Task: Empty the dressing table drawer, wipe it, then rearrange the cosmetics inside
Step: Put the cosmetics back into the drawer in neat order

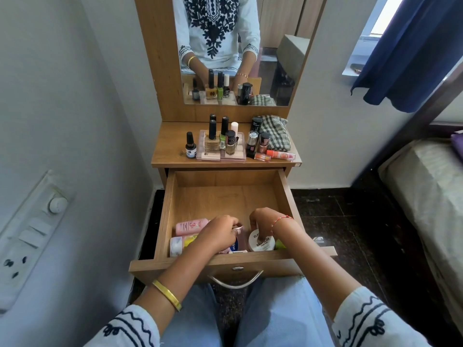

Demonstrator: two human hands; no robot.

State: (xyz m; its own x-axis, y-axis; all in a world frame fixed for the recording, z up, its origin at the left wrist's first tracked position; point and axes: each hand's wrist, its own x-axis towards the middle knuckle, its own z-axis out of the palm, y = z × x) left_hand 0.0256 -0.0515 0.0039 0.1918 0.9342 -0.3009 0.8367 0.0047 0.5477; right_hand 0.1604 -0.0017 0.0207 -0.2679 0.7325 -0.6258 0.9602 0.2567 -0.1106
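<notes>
Drawer pulled fully out toward the knees; handle nearest.

Both hands reach down into its front end, where the cosmetics sit: pink tube, yellow pack and white tub, crowded against the front wall. Back half of the drawer floor is bare wood.

Left hand: fingers curled, pinching a small pale cap or bottle top; which item it belongs to, cannot tell.

Right hand: fingers bent downward onto the tub's lid; grip or mere touch, cannot tell.

Judgement: either emptying is partway done or refilling has begun from the front; cannot tell which.

Further off, on the tabletop, nail polish bottles stand upright in and beside a clear tray, lip tubes lie flat. Checked cloth waits at the back right, probably for wiping.
</notes>
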